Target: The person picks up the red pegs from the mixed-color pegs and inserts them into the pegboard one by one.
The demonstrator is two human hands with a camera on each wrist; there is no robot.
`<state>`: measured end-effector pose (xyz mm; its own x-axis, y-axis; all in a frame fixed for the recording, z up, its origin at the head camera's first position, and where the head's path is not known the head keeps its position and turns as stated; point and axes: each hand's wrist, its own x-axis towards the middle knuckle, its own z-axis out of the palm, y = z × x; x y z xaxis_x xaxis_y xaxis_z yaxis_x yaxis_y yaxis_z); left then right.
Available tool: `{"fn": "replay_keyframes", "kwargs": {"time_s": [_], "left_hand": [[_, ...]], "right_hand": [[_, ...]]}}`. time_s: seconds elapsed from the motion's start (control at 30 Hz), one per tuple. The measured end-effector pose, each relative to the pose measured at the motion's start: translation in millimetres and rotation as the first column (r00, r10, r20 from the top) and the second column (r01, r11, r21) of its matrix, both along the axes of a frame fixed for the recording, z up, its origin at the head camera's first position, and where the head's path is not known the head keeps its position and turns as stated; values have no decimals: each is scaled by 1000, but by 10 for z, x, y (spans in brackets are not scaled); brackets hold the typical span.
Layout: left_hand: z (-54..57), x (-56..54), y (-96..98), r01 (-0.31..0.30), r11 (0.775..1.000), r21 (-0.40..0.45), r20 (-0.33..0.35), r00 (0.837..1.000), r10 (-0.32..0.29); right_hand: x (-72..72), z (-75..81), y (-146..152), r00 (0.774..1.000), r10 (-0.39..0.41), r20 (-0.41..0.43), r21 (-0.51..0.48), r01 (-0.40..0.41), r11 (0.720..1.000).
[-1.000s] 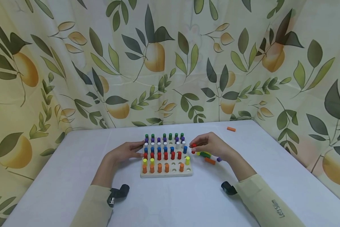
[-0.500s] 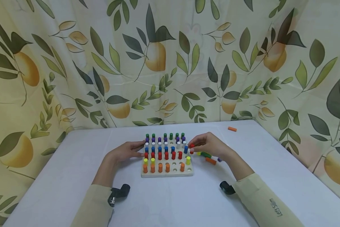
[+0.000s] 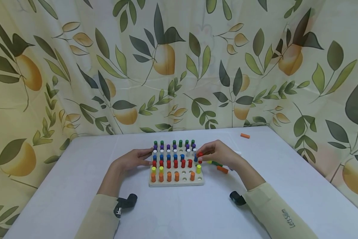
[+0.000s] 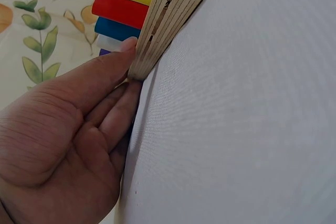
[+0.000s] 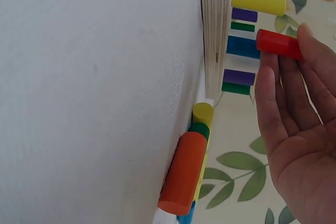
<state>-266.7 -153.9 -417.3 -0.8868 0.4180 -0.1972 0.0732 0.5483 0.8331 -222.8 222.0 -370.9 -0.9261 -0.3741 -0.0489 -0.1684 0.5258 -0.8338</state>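
A wooden pegboard point(image 3: 176, 185) carries upright coloured pegs in rows, with some bare holes in the front rows. My left hand point(image 3: 131, 158) holds the board's left edge; in the left wrist view the thumb point(image 4: 127, 45) lies over the top edge and the fingers are against the side. My right hand point(image 3: 216, 152) pinches a red peg point(image 5: 278, 43) between thumb and fingers. That peg stands over the right end of the red row, behind a yellow peg point(image 3: 198, 169) and close to a blue peg point(image 5: 242, 46).
Several loose pegs lie right of the board, among them an orange one point(image 3: 222, 169) and a green one point(image 3: 217, 163), partly hidden by my right hand. A single orange peg point(image 3: 245, 135) lies near the table's far edge. A patterned curtain point(image 3: 179, 66) hangs behind the table.
My right hand has carried the red peg leftward from beside the board to over the right end of the red row. My left hand stays at the board's edge.
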Motion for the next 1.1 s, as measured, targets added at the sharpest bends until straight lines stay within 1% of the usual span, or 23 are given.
{"fn": "replay_keyframes", "kwargs": {"time_s": [0.17,0.4,0.63,0.93,1.1], "left_hand": [[-5,-7,2,4,1000,0,-1,1000,-4],[-30,-24,-3,1,1000,12,3,1000,-1],[-20,-16,5,-1,1000,3,0,1000,1],[-15,-7,10,-9,1000,0,1,1000,9],[-7,1,10,-7,1000,-4,0,1000,7]], "right_hand": [[-7,-28,-16,1000,5,9,-2,-5,1000],[-14,-44,-28,999,36,9,-15,-36,999],[-11,-26,-50,999,32,24,-5,-32,999],[-4,-32,-58,997,73,32,-10,-73,997],[-10,-46,-51,996,78,40,-7,-77,997]]}}
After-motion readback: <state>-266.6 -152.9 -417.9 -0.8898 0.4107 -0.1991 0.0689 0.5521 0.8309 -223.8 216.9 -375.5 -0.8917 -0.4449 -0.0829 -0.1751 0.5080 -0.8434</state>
